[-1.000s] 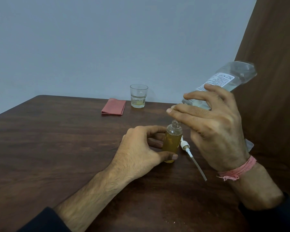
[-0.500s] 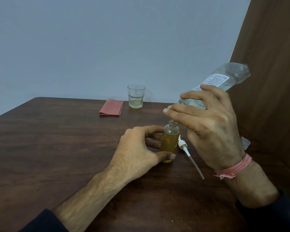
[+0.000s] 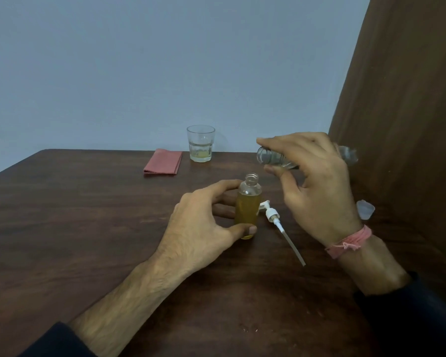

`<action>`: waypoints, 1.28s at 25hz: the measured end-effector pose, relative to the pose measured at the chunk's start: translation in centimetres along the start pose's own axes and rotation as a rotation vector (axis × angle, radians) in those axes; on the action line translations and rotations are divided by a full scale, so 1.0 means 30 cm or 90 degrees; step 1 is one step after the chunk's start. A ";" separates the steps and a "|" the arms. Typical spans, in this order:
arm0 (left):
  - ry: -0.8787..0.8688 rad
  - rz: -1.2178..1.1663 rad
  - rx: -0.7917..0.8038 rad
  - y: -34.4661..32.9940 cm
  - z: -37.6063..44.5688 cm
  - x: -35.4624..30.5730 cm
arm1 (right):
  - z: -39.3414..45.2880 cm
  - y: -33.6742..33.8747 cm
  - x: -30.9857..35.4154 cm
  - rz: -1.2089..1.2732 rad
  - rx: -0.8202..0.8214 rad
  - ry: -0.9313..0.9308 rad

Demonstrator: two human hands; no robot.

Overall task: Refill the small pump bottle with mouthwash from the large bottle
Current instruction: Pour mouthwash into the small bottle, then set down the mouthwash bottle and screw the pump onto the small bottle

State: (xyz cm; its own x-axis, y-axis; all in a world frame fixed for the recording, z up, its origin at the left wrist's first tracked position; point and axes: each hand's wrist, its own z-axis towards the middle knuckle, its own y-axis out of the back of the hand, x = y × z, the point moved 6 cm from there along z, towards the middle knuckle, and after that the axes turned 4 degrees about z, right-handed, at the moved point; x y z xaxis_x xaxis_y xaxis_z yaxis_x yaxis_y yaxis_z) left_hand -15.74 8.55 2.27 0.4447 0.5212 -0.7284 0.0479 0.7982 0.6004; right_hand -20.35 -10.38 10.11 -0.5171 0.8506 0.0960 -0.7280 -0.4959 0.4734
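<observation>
The small pump bottle (image 3: pixel 248 207), mid-frame, is being steadied by the left hand (image 3: pixel 206 225) curling around it while the right hand (image 3: pixel 317 186) is gripping the large bottle (image 3: pixel 273 157), levelled to halt pouring.

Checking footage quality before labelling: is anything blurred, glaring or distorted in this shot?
Head view: large bottle in the right hand is slightly motion-smeared; small bottle held by the left hand is sharp; lighting dim and even, without glare; wide-angle bending shows at the table edge.
</observation>
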 end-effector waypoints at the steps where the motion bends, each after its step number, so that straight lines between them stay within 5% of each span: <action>1: -0.001 -0.003 -0.007 0.002 0.002 0.004 | -0.001 0.003 -0.016 0.030 -0.003 -0.041; 13: 0.014 -0.010 -0.036 0.015 0.013 0.028 | -0.055 0.000 -0.279 0.586 -0.156 -0.526; 32: 0.025 0.012 -0.036 0.014 0.000 0.009 | -0.078 -0.007 -0.324 0.603 -0.190 -0.556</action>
State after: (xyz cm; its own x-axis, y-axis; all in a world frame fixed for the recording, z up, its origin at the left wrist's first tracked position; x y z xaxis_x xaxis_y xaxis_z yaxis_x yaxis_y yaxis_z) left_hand -15.60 9.04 2.33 0.4100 0.5467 -0.7301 -0.0114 0.8035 0.5952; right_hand -16.22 -18.96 7.01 -0.5009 -0.0670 0.8629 -0.3770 -0.8806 -0.2872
